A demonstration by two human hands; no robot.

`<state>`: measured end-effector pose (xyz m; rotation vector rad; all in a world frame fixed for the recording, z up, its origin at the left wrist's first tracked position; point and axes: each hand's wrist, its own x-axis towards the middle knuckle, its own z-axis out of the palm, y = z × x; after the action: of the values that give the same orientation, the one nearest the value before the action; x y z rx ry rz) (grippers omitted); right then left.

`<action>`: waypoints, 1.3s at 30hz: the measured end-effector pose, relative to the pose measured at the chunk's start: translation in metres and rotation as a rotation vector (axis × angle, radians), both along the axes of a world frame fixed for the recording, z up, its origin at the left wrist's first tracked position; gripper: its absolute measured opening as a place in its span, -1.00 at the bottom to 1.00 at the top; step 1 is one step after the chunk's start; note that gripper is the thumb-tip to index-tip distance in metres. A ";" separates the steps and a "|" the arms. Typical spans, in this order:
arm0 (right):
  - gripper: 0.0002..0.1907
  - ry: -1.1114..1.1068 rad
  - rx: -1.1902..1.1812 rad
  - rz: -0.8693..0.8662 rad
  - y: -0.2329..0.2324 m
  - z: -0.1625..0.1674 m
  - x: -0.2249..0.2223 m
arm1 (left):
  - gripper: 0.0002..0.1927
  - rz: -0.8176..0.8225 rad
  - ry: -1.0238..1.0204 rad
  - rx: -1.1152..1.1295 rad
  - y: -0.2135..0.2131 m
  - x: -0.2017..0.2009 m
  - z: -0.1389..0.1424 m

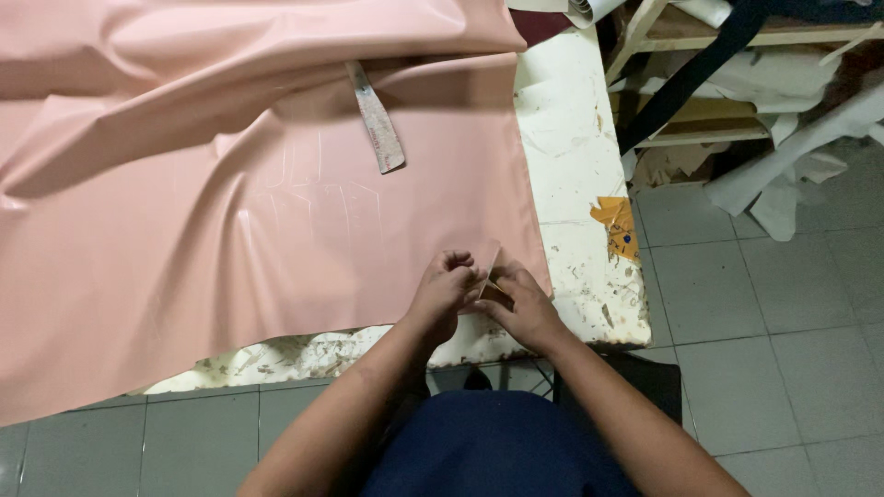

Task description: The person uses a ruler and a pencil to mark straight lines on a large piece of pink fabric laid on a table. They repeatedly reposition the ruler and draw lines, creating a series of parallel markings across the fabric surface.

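We're looking straight down at a big pink sheet [230, 212], smooth and slightly glossy, spread over most of a worn white surface [575, 156]. Its near edge hangs over the front of the surface, and faint lines are marked across its middle.

Both hands are working together at the sheet's near right corner. Our left hand [444, 293] is curled in, fingers bent and closed toward the thumb. Our right hand [520, 302] sits just beside it, touching it, fingers likewise closed. Between them stands a small pink piece [488, 260], sticking up just above the fingertips; both hands seem to be pinching it, though we cannot tell how each finger sits on it. We also cannot tell whether the piece is a corner of the sheet or a separate cut scrap.

Farther up, well apart from the hands, a grey ruler [376, 117] lies tilted on the sheet, its upper end tucked into a fold.

To the right of the sheet the bare surface shows scratches and stains, with an orange scrap [615, 221] lying near its right edge. Beyond that edge we see a grey tiled floor [764, 313] and a wooden shelf [700, 37] piled with pale material.
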<state>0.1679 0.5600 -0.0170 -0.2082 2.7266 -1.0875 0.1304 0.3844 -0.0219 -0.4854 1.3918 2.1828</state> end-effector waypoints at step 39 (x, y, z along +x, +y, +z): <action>-0.61 0.035 0.021 -0.202 0.048 -0.002 0.015 | -0.41 -0.493 0.903 -0.993 0.003 0.040 0.015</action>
<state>0.1826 0.6079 -0.0189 0.0538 2.8379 -1.1139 0.1700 0.3875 -0.0066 0.5950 2.6827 1.1679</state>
